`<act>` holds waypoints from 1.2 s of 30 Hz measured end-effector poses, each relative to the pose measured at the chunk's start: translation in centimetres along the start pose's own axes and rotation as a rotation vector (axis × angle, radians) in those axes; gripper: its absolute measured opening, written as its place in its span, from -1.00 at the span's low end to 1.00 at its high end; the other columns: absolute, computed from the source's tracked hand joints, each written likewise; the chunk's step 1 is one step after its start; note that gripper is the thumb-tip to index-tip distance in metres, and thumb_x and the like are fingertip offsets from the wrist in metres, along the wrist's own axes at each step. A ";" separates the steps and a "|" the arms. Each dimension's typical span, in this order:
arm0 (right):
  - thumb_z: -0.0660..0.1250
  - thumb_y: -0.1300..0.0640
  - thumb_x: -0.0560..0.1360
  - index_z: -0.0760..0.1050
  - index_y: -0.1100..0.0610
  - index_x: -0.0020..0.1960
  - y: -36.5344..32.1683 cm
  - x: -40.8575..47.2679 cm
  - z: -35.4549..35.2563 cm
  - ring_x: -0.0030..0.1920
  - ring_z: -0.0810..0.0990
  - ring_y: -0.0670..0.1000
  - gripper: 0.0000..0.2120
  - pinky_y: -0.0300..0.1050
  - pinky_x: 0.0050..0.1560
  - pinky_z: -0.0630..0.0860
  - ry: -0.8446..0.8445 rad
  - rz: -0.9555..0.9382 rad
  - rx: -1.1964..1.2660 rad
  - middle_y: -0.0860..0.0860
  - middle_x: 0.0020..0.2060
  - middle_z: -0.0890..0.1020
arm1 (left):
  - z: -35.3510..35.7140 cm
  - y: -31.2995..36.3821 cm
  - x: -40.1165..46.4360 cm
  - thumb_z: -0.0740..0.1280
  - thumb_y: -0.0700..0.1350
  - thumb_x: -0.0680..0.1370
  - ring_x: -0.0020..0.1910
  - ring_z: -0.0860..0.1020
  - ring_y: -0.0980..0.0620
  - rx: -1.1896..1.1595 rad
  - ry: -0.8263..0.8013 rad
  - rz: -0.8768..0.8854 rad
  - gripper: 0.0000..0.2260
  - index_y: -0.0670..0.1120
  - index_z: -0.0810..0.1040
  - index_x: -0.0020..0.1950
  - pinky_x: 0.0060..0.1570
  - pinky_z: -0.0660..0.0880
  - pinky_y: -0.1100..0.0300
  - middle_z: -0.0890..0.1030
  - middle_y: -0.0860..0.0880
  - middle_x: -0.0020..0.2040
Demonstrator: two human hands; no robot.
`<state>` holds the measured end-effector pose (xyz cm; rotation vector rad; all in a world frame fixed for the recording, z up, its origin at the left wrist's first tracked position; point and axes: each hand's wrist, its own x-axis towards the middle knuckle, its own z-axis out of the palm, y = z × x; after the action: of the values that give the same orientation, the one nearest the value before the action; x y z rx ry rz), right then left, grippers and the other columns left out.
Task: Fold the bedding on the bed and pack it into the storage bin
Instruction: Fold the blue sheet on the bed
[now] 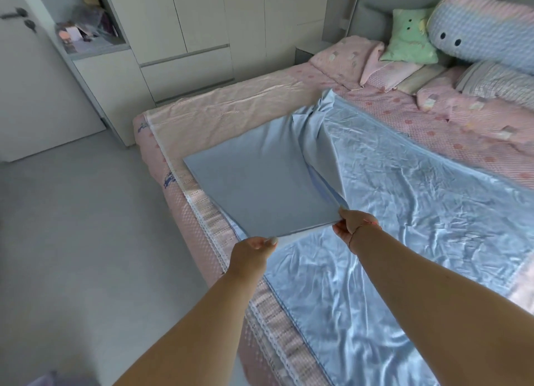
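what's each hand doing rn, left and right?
Left hand: closed, pinching the near left corner of the folded-over blue sheet.
Right hand: closed, pinching the near right corner of the same flap.

We count one bed (185, 218), with one pale blue satin sheet (404, 212) spread on it, one corner flap folded over; two hands, the left hand (254, 248) and the right hand (351, 224), each pinching an edge of that flap; one green cushion (407, 36) and one blue-and-pink bolster (479, 30) at the headboard; at least two pink pillows (344, 56) below them, though the heap of bedding there blurs the tally; one wardrobe (202, 24); one door (26, 76) with one dark handle (16, 13).
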<state>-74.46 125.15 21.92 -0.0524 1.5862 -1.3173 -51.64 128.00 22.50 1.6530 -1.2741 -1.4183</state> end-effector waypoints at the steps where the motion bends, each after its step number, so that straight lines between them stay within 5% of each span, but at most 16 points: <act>1: 0.31 0.22 0.55 0.42 0.24 -0.19 0.2 -0.2 -0.9 -0.29 0.52 0.00 -0.83 -0.16 -0.39 0.54 -0.004 0.002 -0.007 0.13 -0.27 0.52 | 0.5 -0.3 -0.9 0.41 -0.01 0.52 -0.21 0.51 0.02 0.007 0.011 -0.001 -0.79 -0.16 0.64 -0.06 -0.08 0.47 0.13 0.61 -0.10 -0.24; 10: 0.30 0.20 0.56 0.42 0.24 -0.19 0.5 -2.3 -6.6 -0.34 0.48 -0.02 -0.83 -0.19 -0.41 0.55 -0.001 -0.038 -0.057 0.11 -0.32 0.49 | 4.6 -1.7 -6.5 0.40 0.00 0.53 -0.39 0.47 0.14 0.063 0.027 0.008 -0.77 -0.17 0.64 0.02 -0.44 0.35 0.36 0.54 0.04 -0.35; 15: 0.30 0.20 0.56 0.44 0.26 -0.01 1.5 -3.9 -10.8 -0.34 0.47 -0.03 -0.89 -0.24 -0.49 0.56 -0.004 -0.053 -0.085 0.11 -0.32 0.48 | 6.7 -2.7 -10.1 0.41 -0.02 0.52 -0.09 0.59 -0.02 0.090 0.033 0.048 -0.72 -0.20 0.64 0.08 -0.19 0.44 0.27 0.66 -0.10 -0.07; 19: 0.28 0.20 0.57 0.41 0.24 -0.21 2.9 -5.8 -14.9 -0.37 0.45 -0.04 -0.80 -0.27 -0.56 0.51 -0.021 -0.076 -0.127 0.11 -0.35 0.46 | 8.8 -4.5 -13.9 0.42 -0.03 0.52 -0.11 0.57 0.03 0.070 0.050 0.052 -0.76 -0.19 0.65 0.06 -0.22 0.46 0.30 0.66 -0.09 -0.08; 24: 0.28 0.18 0.57 0.42 0.23 -0.21 5.0 -7.5 -21.1 -0.38 0.44 -0.03 -0.79 -0.29 -0.60 0.49 -0.047 -0.080 -0.200 0.11 -0.36 0.46 | 12.2 -7.6 -19.6 0.43 -0.05 0.51 -0.24 0.55 0.10 0.070 0.090 0.041 -0.79 -0.18 0.67 0.03 -0.38 0.40 0.47 0.63 -0.02 -0.20; 36: 0.27 0.22 0.57 0.41 0.24 -0.29 8.5 -8.3 -30.9 -0.43 0.44 0.01 -0.73 -0.27 -0.59 0.50 -0.076 -0.081 -0.421 0.14 -0.42 0.45 | 17.9 -13.1 -26.4 0.41 -0.06 0.53 -0.13 0.62 0.05 0.206 0.065 -0.013 -0.82 -0.15 0.69 0.01 -0.20 0.44 0.37 0.65 0.00 -0.18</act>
<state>-87.74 155.11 17.01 -0.4254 1.7861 -1.0082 -64.32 159.47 16.30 1.8292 -1.4144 -1.2646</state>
